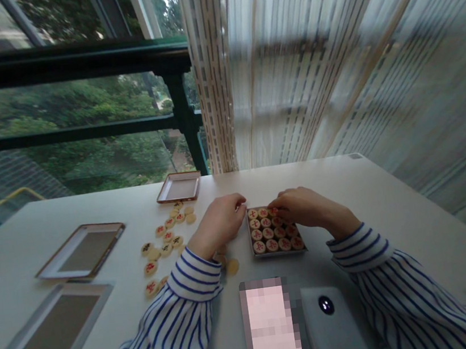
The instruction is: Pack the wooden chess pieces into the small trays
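Two hands meet at a small shallow box (253, 247) of round chess pieces (270, 233), which sits on the white table (393, 216) straight ahead of the person, its discs packed in tidy rows. The left hand (222, 221) rests curled against the box's far left corner. The right hand (301, 208) arches over the far right discs with its fingertips bent down onto them. Whether either hand pinches a disc is hidden by the knuckles. Seating a disc well probably means lowering it flat while the left hand braces the rim, so the neighbours do not ride up. Loose pieces (166, 237) lie scattered to the left, near the striped sleeve (192, 274). A tray (179, 188) stands farther back and a grey device (334, 327) lies near the front edge, so the hands have most room to the right, toward the curtain (331, 70).
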`<move>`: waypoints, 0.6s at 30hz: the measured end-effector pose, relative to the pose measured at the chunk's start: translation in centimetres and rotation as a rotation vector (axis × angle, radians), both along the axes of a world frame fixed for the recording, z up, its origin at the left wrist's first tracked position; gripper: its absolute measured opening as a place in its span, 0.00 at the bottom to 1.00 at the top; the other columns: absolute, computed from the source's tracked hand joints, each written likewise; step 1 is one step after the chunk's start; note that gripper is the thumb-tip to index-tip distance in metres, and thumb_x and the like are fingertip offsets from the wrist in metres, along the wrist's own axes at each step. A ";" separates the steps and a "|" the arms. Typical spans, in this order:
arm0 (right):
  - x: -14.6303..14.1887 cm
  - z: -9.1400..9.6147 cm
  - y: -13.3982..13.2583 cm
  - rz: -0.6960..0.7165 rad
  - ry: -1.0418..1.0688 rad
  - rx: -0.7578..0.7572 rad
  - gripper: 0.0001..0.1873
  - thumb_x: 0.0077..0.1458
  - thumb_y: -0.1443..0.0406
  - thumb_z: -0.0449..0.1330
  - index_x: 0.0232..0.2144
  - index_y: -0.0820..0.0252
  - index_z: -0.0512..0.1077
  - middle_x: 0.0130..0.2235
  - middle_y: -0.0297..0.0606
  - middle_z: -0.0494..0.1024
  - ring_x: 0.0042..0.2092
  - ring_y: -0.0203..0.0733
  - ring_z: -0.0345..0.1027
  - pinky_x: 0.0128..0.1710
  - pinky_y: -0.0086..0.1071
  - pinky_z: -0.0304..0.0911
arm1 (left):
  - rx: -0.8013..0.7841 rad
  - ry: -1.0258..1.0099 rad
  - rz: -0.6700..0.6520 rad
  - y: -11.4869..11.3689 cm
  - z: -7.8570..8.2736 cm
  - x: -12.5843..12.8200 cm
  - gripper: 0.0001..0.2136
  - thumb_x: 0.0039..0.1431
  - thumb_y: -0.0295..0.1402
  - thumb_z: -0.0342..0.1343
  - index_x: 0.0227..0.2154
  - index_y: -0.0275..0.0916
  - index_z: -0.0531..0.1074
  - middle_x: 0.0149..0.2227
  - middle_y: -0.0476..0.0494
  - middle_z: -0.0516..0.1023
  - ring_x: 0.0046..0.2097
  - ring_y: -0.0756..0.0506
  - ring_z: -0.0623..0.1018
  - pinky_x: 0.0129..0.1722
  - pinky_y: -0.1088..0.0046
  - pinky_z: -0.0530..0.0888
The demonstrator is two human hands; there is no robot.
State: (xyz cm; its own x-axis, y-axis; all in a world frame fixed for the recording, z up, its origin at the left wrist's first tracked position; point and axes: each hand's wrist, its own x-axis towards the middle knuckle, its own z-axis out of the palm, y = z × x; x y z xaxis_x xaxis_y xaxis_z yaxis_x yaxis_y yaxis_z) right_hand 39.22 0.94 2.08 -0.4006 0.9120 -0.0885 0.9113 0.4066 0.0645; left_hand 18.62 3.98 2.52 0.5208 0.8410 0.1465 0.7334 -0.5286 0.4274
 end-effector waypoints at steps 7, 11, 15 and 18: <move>0.0 -0.1 0.0 0.006 -0.009 -0.010 0.16 0.55 0.64 0.48 0.42 0.51 0.72 0.38 0.39 0.76 0.38 0.43 0.69 0.32 0.32 0.56 | -0.011 0.024 0.012 0.0 0.0 0.1 0.15 0.56 0.34 0.46 0.42 0.36 0.72 0.41 0.41 0.77 0.42 0.45 0.75 0.42 0.72 0.69; 0.0 -0.1 0.0 0.004 -0.009 -0.016 0.16 0.54 0.64 0.49 0.43 0.51 0.71 0.39 0.39 0.76 0.39 0.43 0.69 0.32 0.32 0.56 | -0.020 0.031 0.009 0.0 0.2 0.1 0.15 0.56 0.34 0.46 0.42 0.36 0.72 0.41 0.41 0.77 0.42 0.45 0.75 0.42 0.72 0.69; -0.1 0.1 -0.1 -0.001 -0.019 -0.013 0.15 0.54 0.65 0.49 0.40 0.52 0.72 0.38 0.39 0.76 0.39 0.43 0.68 0.33 0.32 0.56 | -0.016 0.038 0.009 -0.1 0.2 0.1 0.14 0.57 0.34 0.46 0.42 0.36 0.72 0.41 0.41 0.77 0.42 0.45 0.75 0.42 0.73 0.69; -0.1 0.3 -0.1 -0.003 -0.022 -0.022 0.14 0.55 0.64 0.48 0.39 0.52 0.72 0.37 0.39 0.76 0.38 0.42 0.69 0.32 0.31 0.56 | -0.005 0.030 0.005 -0.1 0.1 0.1 0.14 0.57 0.34 0.46 0.41 0.36 0.72 0.40 0.41 0.77 0.41 0.46 0.75 0.41 0.73 0.69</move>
State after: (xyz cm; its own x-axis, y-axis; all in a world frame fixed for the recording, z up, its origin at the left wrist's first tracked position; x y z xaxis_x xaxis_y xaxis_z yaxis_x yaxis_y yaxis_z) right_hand 39.10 0.82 2.34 -0.3958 0.9108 -0.1175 0.9110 0.4056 0.0752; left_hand 18.71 3.91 2.67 0.5203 0.8445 0.1270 0.7488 -0.5227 0.4075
